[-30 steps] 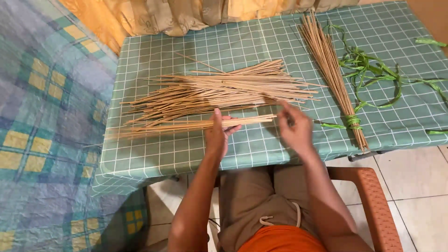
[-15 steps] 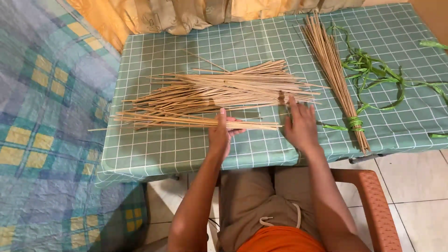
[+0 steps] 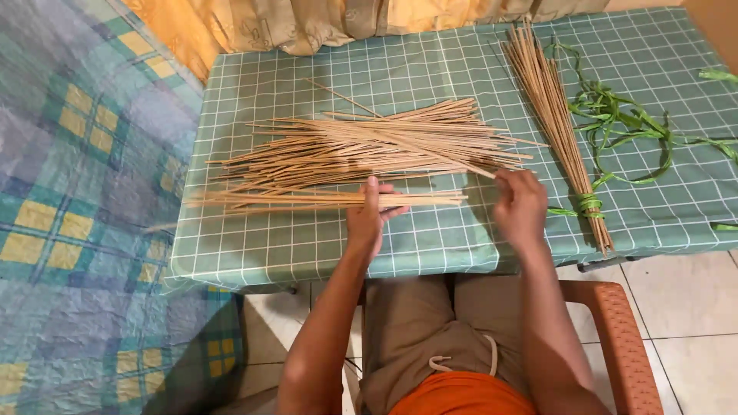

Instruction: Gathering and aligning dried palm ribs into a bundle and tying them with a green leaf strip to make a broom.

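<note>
Left hand point(image 3: 367, 219): fingers lay flat, pressing the small bundle of sticks point(image 3: 323, 200).
Right hand point(image 3: 521, 206): fingers curled loosely, touching the big stick pile point(image 3: 377, 142).
Small bundle: on the bench point(image 3: 430, 238), just below the big pile.

Home, bed point(image 3: 84, 192), curtain point(image 3: 307, 23), tiled floor point(image 3: 684, 323)
</note>
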